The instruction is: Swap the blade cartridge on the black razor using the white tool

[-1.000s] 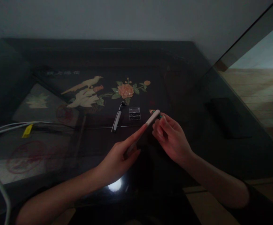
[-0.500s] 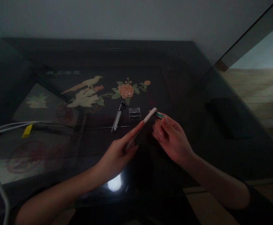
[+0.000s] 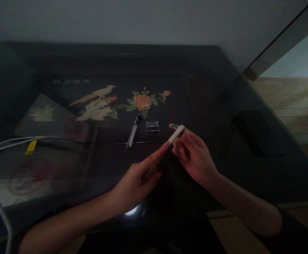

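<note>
My left hand (image 3: 138, 178) grips a slim white razor handle (image 3: 175, 134), with the forefinger stretched along it and its far end pointing up and right. My right hand (image 3: 193, 157) pinches a small green and orange cartridge (image 3: 175, 126) right at that far end, and the two parts touch. Beyond my hands, on the dark glass tabletop (image 3: 95, 169), lie a second razor (image 3: 132, 133) with a black head and a small clear plastic case (image 3: 152, 127).
Under the glass is a painted panel with a bird and an orange flower (image 3: 141, 101). White cables with a yellow tag (image 3: 31, 147) run in from the left edge. A dark flat object (image 3: 257, 132) lies to the right. The wall stands behind the table.
The tip of the white handle dipped left, then came back right and up against the cartridge in my right hand. Both hands stayed in about the same place.
</note>
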